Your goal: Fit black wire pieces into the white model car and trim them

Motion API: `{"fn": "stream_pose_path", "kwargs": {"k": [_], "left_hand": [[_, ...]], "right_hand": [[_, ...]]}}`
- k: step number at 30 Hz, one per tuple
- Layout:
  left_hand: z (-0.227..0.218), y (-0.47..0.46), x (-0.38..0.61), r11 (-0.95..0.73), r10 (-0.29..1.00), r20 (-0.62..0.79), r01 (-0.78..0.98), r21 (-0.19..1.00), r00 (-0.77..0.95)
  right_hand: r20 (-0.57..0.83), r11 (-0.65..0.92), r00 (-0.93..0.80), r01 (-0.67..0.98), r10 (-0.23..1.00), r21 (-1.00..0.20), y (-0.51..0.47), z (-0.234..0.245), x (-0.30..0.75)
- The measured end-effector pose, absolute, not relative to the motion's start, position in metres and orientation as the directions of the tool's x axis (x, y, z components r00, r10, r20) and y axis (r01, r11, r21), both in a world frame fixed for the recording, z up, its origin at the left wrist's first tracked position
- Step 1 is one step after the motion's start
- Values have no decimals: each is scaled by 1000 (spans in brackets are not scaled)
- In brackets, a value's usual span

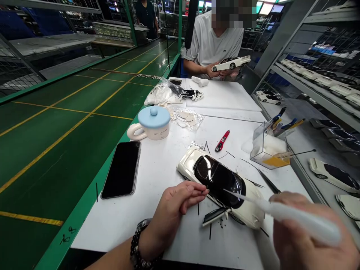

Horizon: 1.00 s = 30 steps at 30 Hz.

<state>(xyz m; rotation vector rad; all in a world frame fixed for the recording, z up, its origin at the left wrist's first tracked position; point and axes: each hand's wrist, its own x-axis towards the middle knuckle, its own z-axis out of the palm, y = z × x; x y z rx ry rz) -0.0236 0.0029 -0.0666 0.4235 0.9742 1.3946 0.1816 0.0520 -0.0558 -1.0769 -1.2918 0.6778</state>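
Observation:
A cream-white model car (222, 183) with a black roof and windows rests at an angle on the white table. One door (215, 216) stands swung out on its near side. My left hand (176, 206) is beside the car, thumb and fingers pressed together at its near side; a tiny dark bit shows at the fingertips, too small to name. In my right hand (306, 232), closed around it, is a translucent white dropper bottle (305, 221). Its thin nozzle points left, over the car's dark windshield. Pointed tweezers (268, 182) lie just past that hand.
A red box cutter (222, 141), a clear pen box (270, 150), a blue-lidded mug (154, 123) and a phone (121, 169) surround the car. Thin black strips are scattered about. Across the table, a person holds another white model car (232, 63). A shelf (317, 80) with more cars is at right.

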Motion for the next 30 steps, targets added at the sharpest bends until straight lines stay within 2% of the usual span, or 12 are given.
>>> {"fn": "stream_pose_path", "kwargs": {"k": [3, 6, 8, 18, 30], "left_hand": [[-67, 2, -23, 187, 942, -319, -623, 760, -106], [-68, 1, -23, 194, 942, -321, -623, 758, -98], [-67, 2, -23, 187, 943, -317, -626, 757, -102], [-65, 3, -24, 212, 943, -326, -637, 742, -66], [-64, 4, -24, 240, 933, -357, -655, 717, -48]], "right_hand": [[645, 609, 55, 277, 763, -743, 38, -67, 163], [726, 739, -196, 350, 659, -576, 39, -74, 152], [735, 781, -286, 350, 614, -517, 43, -79, 151], [715, 757, -276, 378, 642, -534, 44, -90, 153], [748, 817, -334, 305, 573, -489, 44, -86, 147]]}}
